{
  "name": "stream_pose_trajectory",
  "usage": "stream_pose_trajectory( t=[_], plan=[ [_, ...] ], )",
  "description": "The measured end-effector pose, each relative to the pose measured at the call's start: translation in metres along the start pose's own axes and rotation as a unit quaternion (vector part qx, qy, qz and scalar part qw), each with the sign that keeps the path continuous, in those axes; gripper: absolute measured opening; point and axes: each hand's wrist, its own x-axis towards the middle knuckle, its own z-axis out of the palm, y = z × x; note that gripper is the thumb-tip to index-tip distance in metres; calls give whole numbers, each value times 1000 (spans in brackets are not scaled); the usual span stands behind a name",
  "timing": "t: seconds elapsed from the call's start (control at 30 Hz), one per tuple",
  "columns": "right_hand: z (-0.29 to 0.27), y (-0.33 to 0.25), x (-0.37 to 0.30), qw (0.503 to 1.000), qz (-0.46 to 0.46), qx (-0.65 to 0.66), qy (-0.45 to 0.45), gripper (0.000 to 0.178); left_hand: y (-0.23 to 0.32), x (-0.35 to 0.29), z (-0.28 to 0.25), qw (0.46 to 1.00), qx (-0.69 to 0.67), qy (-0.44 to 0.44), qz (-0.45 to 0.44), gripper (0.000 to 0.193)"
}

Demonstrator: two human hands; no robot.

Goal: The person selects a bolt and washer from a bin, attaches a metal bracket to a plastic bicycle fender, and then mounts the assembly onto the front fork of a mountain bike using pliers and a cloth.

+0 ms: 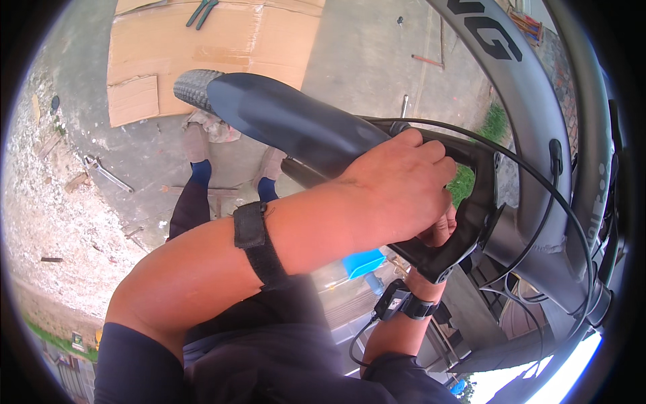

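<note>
My left hand (402,183) is closed over the top of a black bicycle fork (476,202), next to a long black mudguard (289,121) that covers a knobby tyre (191,87). A black strap is wrapped around that forearm. My right hand (441,229) reaches up from below and grips the same fork just under the left hand, which hides most of it. Its wrist carries a black band with a cable. Thin black cables (538,222) loop from the fork toward the thick grey bicycle frame tube (531,114) on the right.
Below lies a concrete floor with a flattened cardboard sheet (222,40), and green-handled pliers (202,12) rest on it. A metal wrench (108,175) lies at the left near gravel. My two feet (196,145) stand under the tyre. A blue object (363,262) sits under my arm.
</note>
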Motion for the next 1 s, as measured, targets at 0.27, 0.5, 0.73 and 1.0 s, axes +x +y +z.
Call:
stream_pose_trajectory(
  t=[0.27,0.5,0.73,1.0],
  plan=[
    [3,-3,0,1000,-10,1,-4,39,-2,-1,4,1000,15,-4,4,7],
    [28,-22,-3,998,-24,-63,-20,39,-1,0,4,1000,19,0,12,11],
    [24,-24,1,992,-76,-53,-81,35,-1,1,2,1000,13,-3,9,9],
    [17,-20,7,992,-66,-57,-87,37,-2,-1,4,1000,16,1,6,12]
  ],
)
